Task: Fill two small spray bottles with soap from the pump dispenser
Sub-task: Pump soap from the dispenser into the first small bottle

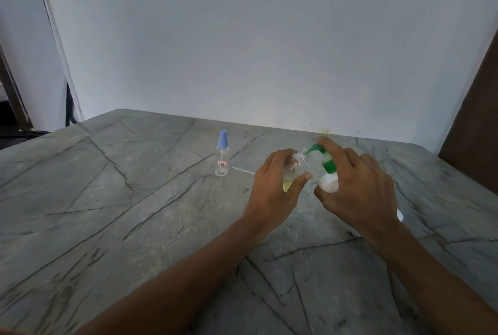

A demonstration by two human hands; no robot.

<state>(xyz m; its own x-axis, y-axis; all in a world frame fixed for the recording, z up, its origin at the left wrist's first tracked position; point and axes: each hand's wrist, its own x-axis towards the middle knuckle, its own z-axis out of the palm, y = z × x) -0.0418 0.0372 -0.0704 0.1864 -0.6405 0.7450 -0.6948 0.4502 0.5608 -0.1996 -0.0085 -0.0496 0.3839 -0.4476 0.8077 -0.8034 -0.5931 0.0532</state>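
two small spray bottles, one pump dispenser, two hands, one worktop (134, 200) of grey stone-look surface crossed by dark veins.

furthest left, the capped spray bottle (222, 158) stands upright by itself: clear slim plastic, pale blue sprayer top, a small white label with red edging. just right of it a thin white tube (244, 170) lies flat on the worktop.

next, the left hand (277, 186) wraps around the open spray bottle (303, 158), held tilted above the worktop; it is clear, with a threaded neck and a little yellowish liquid in its lower end. its mouth meets the green nozzle (314, 148) of the pump dispenser (328, 182), a rounded white bottle with a green collar. the right hand (358, 186) grips the dispenser, forefinger lying on the pump head.
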